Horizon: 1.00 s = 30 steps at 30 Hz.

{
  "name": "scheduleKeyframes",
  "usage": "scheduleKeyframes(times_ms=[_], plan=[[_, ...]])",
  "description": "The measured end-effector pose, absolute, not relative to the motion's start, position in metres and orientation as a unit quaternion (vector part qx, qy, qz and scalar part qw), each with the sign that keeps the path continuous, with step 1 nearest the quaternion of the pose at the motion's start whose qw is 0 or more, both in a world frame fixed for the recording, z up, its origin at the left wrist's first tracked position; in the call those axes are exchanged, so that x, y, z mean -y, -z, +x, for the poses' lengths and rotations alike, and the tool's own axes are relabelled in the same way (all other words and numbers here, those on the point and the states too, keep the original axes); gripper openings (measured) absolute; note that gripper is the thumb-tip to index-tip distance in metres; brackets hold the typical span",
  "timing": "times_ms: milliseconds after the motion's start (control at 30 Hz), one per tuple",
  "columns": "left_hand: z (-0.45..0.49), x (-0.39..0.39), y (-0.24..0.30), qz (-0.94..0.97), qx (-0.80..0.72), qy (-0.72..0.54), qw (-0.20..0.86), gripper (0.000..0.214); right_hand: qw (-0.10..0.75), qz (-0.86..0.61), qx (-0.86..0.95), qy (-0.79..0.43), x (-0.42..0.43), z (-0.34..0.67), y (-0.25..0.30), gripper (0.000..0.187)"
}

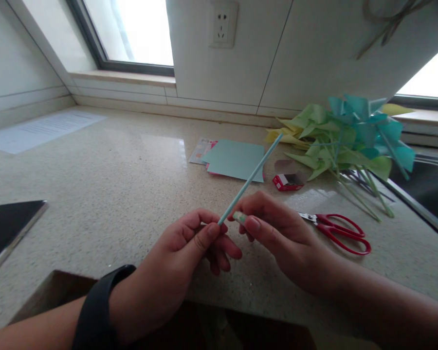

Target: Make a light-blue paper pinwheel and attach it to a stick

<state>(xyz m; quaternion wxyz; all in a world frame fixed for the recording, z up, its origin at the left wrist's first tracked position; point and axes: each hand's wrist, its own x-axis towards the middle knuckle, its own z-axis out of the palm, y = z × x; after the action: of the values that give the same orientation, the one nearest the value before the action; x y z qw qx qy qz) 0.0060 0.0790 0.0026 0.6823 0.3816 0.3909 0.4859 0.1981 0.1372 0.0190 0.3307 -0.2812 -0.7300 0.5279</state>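
My left hand [190, 248] pinches the lower end of a thin light-blue stick [250, 180], perhaps a rolled-paper tube or a straw, between thumb and forefinger. The stick slants up to the right over the worktop. Close beside its lower end, my right hand [277, 233] has its thumb and fingers closed round a small pale green-and-white piece [240, 217]. What kind of thing that piece is I cannot make out. Red-handled scissors [341, 231] lie just right of my right hand, their blades partly hidden behind it.
Light-blue paper sheets [237, 158] lie on the speckled worktop [131, 175] beyond my hands, near a small red box [287, 182]. Green, yellow and blue paper pinwheels [346, 131] are heaped at back right beside a sink [428, 187]. A dark tablet or phone [10, 231] and printed paper [45, 129] lie left.
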Motion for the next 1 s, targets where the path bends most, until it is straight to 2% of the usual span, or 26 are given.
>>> scheduleKeyframes(times_ms=[600,1000], plan=[[0.008,-0.0771,-0.0072,0.397,-0.359,-0.489,0.689,0.017,0.243,-0.283,0.751,-0.545,-0.1351,0.1938,-0.0284,0.043],[0.007,-0.0762,-0.0054,0.404,-0.341,-0.453,0.718,0.027,0.264,-0.298,0.763,-0.51,-0.1385,0.1931,-0.0241,0.041]])
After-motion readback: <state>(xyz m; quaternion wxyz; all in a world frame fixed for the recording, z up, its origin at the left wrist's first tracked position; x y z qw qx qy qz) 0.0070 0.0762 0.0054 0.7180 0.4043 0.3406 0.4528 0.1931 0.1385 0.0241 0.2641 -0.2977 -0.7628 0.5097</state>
